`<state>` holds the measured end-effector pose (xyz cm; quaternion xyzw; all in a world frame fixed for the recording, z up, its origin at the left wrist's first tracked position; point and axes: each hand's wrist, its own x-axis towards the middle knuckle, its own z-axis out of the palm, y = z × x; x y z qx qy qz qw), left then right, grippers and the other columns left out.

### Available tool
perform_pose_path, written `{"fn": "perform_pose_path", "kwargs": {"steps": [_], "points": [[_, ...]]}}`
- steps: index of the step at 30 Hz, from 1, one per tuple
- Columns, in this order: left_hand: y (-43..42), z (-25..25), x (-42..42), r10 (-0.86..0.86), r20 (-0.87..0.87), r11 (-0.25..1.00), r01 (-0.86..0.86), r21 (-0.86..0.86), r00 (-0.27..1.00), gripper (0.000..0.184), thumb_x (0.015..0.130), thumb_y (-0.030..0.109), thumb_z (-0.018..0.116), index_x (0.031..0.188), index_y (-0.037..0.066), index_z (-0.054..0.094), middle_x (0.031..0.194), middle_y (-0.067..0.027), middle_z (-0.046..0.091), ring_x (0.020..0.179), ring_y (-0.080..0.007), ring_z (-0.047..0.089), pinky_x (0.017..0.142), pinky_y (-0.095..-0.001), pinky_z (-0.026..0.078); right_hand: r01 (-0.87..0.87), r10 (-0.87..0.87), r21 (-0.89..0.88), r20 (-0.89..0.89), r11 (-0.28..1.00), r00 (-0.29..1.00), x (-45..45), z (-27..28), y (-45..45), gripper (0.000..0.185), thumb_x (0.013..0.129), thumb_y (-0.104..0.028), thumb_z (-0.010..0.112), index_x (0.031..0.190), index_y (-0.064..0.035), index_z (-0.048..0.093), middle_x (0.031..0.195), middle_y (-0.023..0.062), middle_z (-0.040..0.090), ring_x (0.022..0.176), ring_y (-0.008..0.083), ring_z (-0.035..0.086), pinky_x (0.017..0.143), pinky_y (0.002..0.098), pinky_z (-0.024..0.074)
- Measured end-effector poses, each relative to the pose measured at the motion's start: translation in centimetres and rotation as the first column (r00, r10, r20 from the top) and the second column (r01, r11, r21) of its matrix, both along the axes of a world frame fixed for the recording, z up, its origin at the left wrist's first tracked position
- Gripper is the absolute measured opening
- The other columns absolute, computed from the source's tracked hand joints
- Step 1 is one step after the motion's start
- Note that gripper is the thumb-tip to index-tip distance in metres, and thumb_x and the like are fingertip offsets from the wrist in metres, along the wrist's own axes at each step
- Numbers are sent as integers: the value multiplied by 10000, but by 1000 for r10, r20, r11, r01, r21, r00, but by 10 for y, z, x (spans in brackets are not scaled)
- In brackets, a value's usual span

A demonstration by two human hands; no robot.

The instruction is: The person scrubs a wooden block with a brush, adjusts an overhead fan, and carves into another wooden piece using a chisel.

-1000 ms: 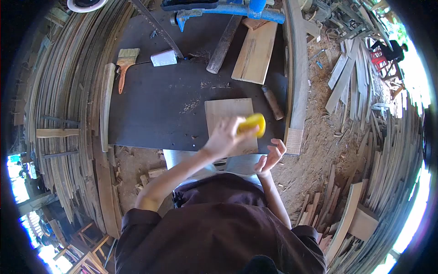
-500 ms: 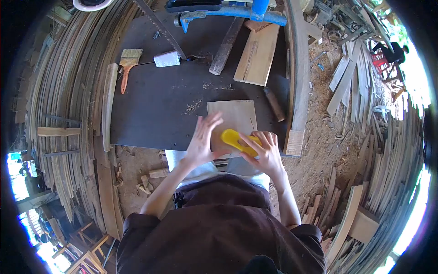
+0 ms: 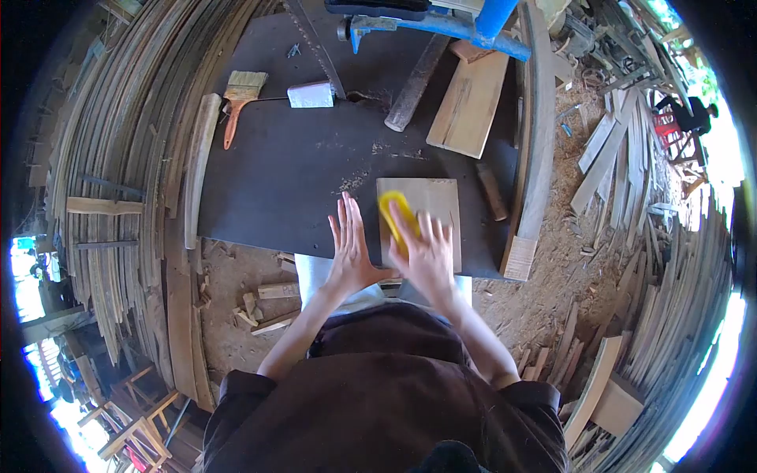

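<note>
A square, flat wooden board (image 3: 435, 194) lies near the front edge of the dark tabletop (image 3: 260, 193). On its left part rests a yellow hand tool (image 3: 398, 214), elongated and rounded at the end; its underside is hidden and I cannot make out its kind. My right hand (image 3: 430, 260) is closed over this tool, slightly smeared by motion. Beside the board's left edge is my left hand (image 3: 351, 256), fingers stretched out and thumb pointing toward the board's near left corner. Whether that thumb touches the wood I cannot tell.
A brush (image 3: 239, 98), a white block (image 3: 311, 95), a saw blade (image 3: 315, 47), a dark bar (image 3: 410, 94) and a longer board (image 3: 471, 106) lie farther back. A wooden cylinder (image 3: 493, 193) sits right of the square board. Blue clamp-like metalwork (image 3: 473, 35) crosses the far side.
My right hand has brought the yellow tool from the board's near right area to its left part, turning it more upright in view. My left hand has lowered beside the board's left edge.
</note>
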<state>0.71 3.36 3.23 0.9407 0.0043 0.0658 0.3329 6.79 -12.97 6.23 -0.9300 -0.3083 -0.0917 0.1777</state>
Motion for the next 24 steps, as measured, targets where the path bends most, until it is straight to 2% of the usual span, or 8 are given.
{"fn": "perform_pose_path", "kwargs": {"steps": [3, 5, 9, 11, 13, 17, 19, 24], "points": [[0, -9, -1, 41, 26, 997, -43, 61, 999, 1497, 598, 591, 863, 1551, -69, -84, 1619, -325, -90, 1510, -475, -91, 1180, -648, -7, -17, 16, -9, -50, 1000, 999, -18, 4, -9, 732, 843, -263, 665, 1531, -261, 414, 1023, 147, 567, 880, 299, 589, 776, 454, 459], [0, -4, -3, 13, 14, 1000, -13, -22, 1000, 1505, 597, 615, 857, 1549, -73, -83, 1616, -331, -89, 1508, -482, -87, 1175, -655, -7, 4, -5, -13, -87, 1000, 996, -15, 2, -9, 738, 833, -262, 671, 1528, -256, 421, 1008, 142, 570, 860, 290, 595, 772, 450, 460], [-1, -8, -6, -16, 68, 999, 14, 40, 998, 1567, 541, 673, 856, 1545, -78, -83, 1604, -355, -98, 1497, -509, -82, 1166, -669, 3, 94, -98, 55, 69, 994, 993, 47, -6, 26, 745, 827, -268, 680, 1525, -241, 420, 992, 146, 571, 859, 289, 610, 782, 459, 469], [1, -5, -12, -34, 86, 998, 29, 55, 996, 1577, 528, 672, 860, 1545, -79, -83, 1596, -369, -102, 1492, -521, -83, 1162, -677, 0, 113, -114, 53, 13, 992, 993, 48, -12, 32, 743, 832, -275, 677, 1527, -260, 413, 1026, 161, 578, 898, 303, 612, 805, 472, 469], [5, -3, -17, -67, 61, 997, 65, 37, 996, 1573, 530, 670, 859, 1543, -84, -79, 1591, -377, -102, 1491, -523, -85, 1155, -687, -7, -1, -2, 23, 127, 1000, 992, 24, -12, 25, 747, 832, -284, 679, 1529, -265, 410, 1035, 159, 573, 927, 292, 608, 815, 481, 464], [13, -17, -20, -19, 44, 999, 17, 46, 999, 1537, 564, 551, 906, 1556, -34, -111, 1610, -335, -116, 1494, -510, -109, 1160, -681, -29, -153, 155, 26, -73, 988, 985, -39, 0, -10, 767, 813, -289, 698, 1527, -252, 421, 1006, 125, 557, 938, 254, 589, 809, 462, 438], [10, -7, -17, -37, 8, 999, 37, -20, 999, 1520, 581, 495, 918, 1559, -14, -128, 1616, -319, -126, 1497, -499, -117, 1164, -674, -35, -126, 126, 10, -97, 992, 987, -35, 5, -12, 752, 814, -279, 699, 1518, -251, 436, 1007, 117, 559, 927, 251, 588, 798, 450, 430], [2, 5, -5, -128, 62, 989, 132, -67, 990, 1556, 544, 630, 880, 1553, -59, -83, 1619, -324, -82, 1508, -481, -81, 1172, -661, -16, 32, -30, 82, -31, 996, 999, 19, -4, 16, 683, 826, -261, 708, 1472, -234, 488, 986, 101, 577, 906, 252, 590, 782, 429, 409]]}}
